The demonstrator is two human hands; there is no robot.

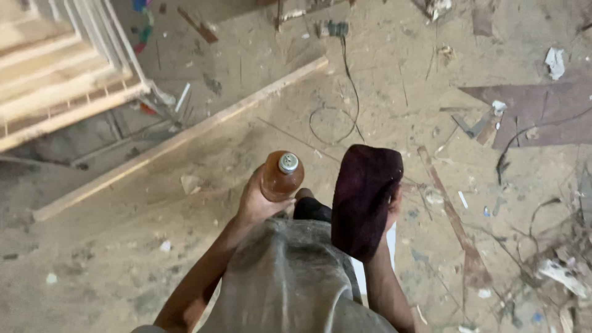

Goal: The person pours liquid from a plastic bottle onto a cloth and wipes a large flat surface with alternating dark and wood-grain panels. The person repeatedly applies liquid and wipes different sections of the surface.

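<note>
So far the left hand (256, 200) grips a capped brown bottle (281, 177) upright and the right hand (390, 206) clutches a dark maroon cloth (365, 200), dry-looking, above the dusty floor (123, 246).

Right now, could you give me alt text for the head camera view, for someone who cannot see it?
Seen from above, a person's left hand holds a brown bottle with a metal cap, while the right hand holds a dark maroon cloth. Below lies a dusty floor strewn with scraps, a long wooden strip and a thin black wire.
</note>
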